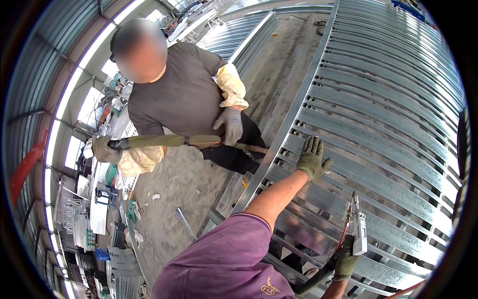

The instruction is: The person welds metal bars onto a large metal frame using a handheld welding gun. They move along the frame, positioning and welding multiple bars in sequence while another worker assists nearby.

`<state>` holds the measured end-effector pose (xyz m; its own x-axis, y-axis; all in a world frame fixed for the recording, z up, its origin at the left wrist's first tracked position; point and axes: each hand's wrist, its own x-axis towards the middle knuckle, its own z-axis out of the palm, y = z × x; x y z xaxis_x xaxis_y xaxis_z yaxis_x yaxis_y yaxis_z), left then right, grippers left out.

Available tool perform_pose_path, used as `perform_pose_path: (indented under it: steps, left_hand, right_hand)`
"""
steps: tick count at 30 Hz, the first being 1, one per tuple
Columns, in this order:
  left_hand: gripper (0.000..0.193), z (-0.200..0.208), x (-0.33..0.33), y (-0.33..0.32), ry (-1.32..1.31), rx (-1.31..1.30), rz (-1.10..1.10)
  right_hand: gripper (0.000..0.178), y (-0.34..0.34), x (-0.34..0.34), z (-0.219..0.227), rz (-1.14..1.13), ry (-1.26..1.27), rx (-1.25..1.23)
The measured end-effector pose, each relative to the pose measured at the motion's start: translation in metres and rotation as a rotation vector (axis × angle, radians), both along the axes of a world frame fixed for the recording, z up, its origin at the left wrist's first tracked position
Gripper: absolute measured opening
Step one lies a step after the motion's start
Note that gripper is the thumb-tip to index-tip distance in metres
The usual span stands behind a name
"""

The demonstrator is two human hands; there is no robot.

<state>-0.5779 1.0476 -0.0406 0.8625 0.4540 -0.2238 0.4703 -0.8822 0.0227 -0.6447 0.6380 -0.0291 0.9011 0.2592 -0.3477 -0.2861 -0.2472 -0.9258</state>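
My left hand (312,159), in an olive-green work glove, lies flat with fingers spread on a metal slat of a large galvanized steel frame (378,177). At the lower right, my gloved right hand (346,259) is closed round a welding torch (359,231). The torch has a white boxy body, a slim nozzle pointing away from me and a red line along its side. A thick black hose (316,279) runs back from my right hand. The nozzle tip is just over the slats; whether it touches them, I cannot tell.
Across the frame's edge rail stands a co-worker (181,89) in grey gloves, holding a green-wrapped cable (174,140). Another stack of slatted panels (239,32) lies behind. Metal stock (124,271) is piled at the left, and a thin strip (186,222) is on the concrete floor.
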Motion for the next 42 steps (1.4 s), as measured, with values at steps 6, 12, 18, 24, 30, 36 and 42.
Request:
perform_pose_path:
  steps: [6,12,18,24,30,36,42]
  left_hand:
    - [0.102,-0.023,0.002,0.004,-0.077,0.009,-0.012]
    - [0.101,-0.034,0.003,0.007,-0.091,0.011,-0.004]
    - [0.1,-0.032,0.003,0.004,-0.115,0.052,-0.01]
    - [0.1,-0.034,-0.001,0.007,-0.156,0.026,-0.043]
    - [0.097,-0.017,-0.025,-0.007,-0.345,-0.161,0.032]
    - [0.058,-0.017,-0.141,-0.104,-0.506,-0.973,-0.118]
    - [0.044,-0.003,-0.304,-0.221,-0.259,-1.226,-0.836]
  right_hand:
    - [0.03,-0.01,0.01,0.001,0.087,-0.054,-0.091]
    - [0.029,-0.016,0.001,0.01,0.047,-0.084,-0.044]
    - [0.024,-0.025,-0.031,0.052,-0.114,0.005,-0.094]
    - [0.025,-0.027,-0.095,0.09,-0.285,-0.072,-0.07]
    - [0.021,-0.041,-0.159,0.113,-0.367,-0.196,-0.043]
    - [0.019,-0.043,-0.169,0.133,-0.333,-0.179,0.013]
    - [0.02,-0.048,-0.177,0.135,-0.195,-0.366,0.035]
